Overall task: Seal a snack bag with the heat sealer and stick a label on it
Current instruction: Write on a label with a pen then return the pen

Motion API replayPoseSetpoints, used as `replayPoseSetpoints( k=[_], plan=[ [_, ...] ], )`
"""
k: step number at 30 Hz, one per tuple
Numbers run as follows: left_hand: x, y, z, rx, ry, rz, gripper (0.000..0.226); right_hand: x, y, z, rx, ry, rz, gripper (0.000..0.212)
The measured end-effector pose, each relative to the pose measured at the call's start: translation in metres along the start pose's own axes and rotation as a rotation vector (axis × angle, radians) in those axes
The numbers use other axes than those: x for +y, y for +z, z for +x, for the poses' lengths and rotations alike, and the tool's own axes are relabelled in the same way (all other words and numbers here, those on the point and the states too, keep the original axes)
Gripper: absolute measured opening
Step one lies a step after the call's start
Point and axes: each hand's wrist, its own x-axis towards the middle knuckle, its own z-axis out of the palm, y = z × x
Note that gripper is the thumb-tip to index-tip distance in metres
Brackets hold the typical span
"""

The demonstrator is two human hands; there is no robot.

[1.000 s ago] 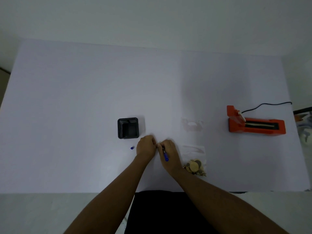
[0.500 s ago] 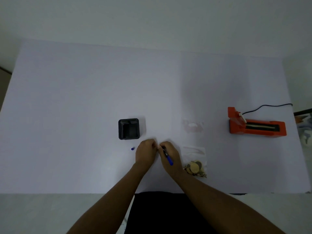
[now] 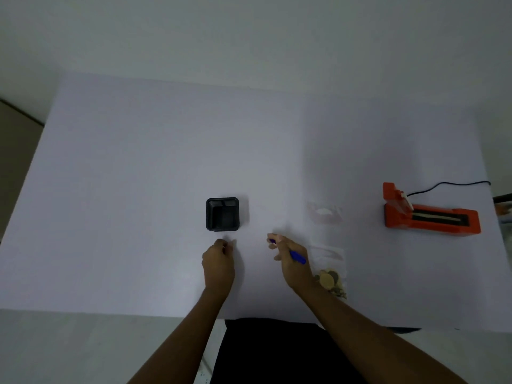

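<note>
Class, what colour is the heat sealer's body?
Orange, with a black sealing strip; the heat sealer shows clearly in the head view.

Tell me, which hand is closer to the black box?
Left. The left hand sits just below the black box, nearly touching it. The right hand, holding a blue pen, is off to the box's lower right.

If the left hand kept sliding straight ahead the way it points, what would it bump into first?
Probably the black box. The left hand sits just in front of it, knuckles aimed that way, with only bare table between them.
</note>
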Motion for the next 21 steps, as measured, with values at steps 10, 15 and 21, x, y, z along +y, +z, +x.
replayPoseSetpoints(
  k=[10,15,21],
  plan=[
    [0.050,-0.055,-0.034,-0.138,0.052,-0.401,0.010,-0.098,-0.018,-0.018,0.047,0.008,0.233,0.027],
    [0.086,-0.084,-0.052,-0.228,0.126,-0.540,0.013,-0.135,-0.027,-0.030,0.118,0.056,0.346,0.048],
    [0.109,-0.094,-0.059,-0.282,0.216,-0.582,0.014,-0.151,-0.027,-0.040,0.216,0.039,0.309,0.046]
  ],
)
